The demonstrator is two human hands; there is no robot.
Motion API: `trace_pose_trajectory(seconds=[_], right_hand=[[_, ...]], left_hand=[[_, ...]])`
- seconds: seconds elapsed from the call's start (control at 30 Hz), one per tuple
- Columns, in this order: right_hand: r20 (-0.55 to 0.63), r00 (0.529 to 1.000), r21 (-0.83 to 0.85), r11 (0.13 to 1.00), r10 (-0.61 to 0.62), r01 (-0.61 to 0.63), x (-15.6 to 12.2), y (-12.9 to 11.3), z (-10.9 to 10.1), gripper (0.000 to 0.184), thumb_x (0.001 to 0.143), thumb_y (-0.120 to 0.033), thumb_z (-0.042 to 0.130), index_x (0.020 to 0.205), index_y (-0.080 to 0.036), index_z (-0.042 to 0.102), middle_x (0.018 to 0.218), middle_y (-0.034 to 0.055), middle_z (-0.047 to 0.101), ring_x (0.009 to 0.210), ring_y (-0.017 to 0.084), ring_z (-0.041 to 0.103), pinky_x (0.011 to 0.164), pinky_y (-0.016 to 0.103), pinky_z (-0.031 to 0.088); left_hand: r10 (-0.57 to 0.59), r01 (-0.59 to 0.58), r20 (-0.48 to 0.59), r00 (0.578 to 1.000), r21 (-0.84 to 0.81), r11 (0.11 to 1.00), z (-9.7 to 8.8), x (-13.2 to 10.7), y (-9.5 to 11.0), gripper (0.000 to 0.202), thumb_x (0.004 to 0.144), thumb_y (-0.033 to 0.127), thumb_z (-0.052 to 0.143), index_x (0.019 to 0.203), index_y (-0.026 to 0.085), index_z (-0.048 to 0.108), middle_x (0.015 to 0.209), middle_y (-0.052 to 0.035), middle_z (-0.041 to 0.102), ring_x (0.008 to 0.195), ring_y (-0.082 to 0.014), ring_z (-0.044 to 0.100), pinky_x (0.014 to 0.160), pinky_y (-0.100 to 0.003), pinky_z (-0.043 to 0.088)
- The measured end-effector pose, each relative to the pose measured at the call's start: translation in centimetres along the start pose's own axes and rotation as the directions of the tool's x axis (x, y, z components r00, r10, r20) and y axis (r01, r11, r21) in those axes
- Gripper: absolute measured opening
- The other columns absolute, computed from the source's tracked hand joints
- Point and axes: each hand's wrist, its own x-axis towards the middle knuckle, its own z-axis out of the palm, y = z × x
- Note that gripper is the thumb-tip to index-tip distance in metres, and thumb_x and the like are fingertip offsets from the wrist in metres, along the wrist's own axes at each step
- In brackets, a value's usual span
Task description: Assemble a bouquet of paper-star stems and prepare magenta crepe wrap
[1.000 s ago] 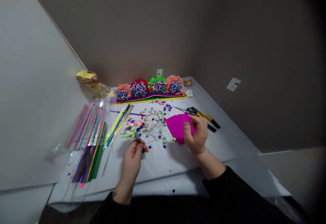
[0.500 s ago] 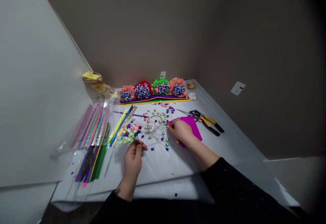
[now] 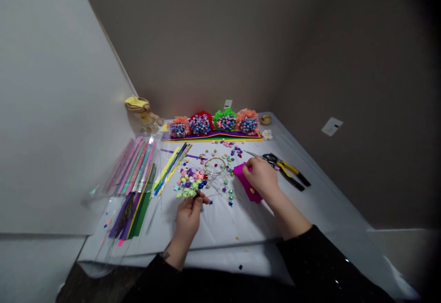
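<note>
The left hand [image 3: 188,218] is near the front of the white surface [image 3: 241,231]. Its fingers are pinched shut on a thin wire [image 3: 203,197], right by a heap of paper stars [image 3: 189,182]. The right hand [image 3: 260,176] is curled over a pink paper sheet [image 3: 246,183], and its fingers hold the sheet, which lies on the surface. A wire ring [image 3: 214,166] sits between the two hands, a bit farther off. Past the right hand, scissors [image 3: 270,158] touch yellow pliers [image 3: 289,174]. To the left lie plastic bags of shiny strips [image 3: 132,172]. Farthest away, four puffy star bunches [image 3: 213,123] stand in a row by the wall [image 3: 206,64]
</note>
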Motion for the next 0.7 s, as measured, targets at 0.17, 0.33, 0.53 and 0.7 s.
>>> trace_pose_trajectory(seconds=[0.17,0.33,0.53,0.7], right_hand=[[0.153,0.986,0.338,0.934,0.069,-0.118,0.7,1.0,-0.5,0.015,0.068,-0.023,0.053,0.054,-0.019,0.053,0.051,0.0003,0.055,0.051,0.014,0.048,0.05,0.025,0.03],[-0.102,0.991,0.463,0.886,0.082,-0.025,0.8,1.2,-0.5,0.019,0.074,-0.032,0.049,0.061,-0.018,0.053,0.059,0.0008,0.055,0.057,0.014,0.049,0.057,0.026,0.036],[-0.31,0.949,0.377,0.924,0.059,0.066,0.8,0.5,-2.1,0.017,0.076,-0.03,0.049,0.064,-0.019,0.054,0.067,0.0026,0.055,0.067,0.017,0.05,0.065,0.029,0.037],[0.056,0.993,0.813,0.582,-0.108,0.017,-2.3,-2.1,-3.5,0.018,0.076,-0.035,0.055,0.067,-0.019,0.054,0.06,-0.0012,0.053,0.057,0.013,0.048,0.056,0.026,0.04]], left_hand=[[-0.138,0.146,0.062,0.988,-0.153,0.977,1.0,-0.1,0.8,0.026,0.077,0.041,0.059,0.082,0.016,0.06,0.068,-0.0023,0.067,0.066,-0.0152,0.065,0.068,-0.028,0.051],[-0.232,0.26,0.129,0.964,-0.277,0.925,2.5,-0.2,1.3,0.029,0.072,0.042,0.065,0.082,0.015,0.06,0.068,-0.002,0.067,0.064,-0.0152,0.064,0.067,-0.028,0.052],[-0.276,0.312,0.149,0.95,-0.35,0.883,4.0,-0.3,1.4,0.034,0.071,0.046,0.067,0.083,0.015,0.059,0.068,-0.0021,0.067,0.064,-0.0148,0.064,0.066,-0.027,0.052],[-0.253,0.302,0.186,0.949,-0.315,0.9,4.8,-0.4,2.1,0.034,0.074,0.046,0.064,0.085,0.014,0.059,0.07,-0.0037,0.067,0.065,-0.0155,0.063,0.065,-0.027,0.049]])
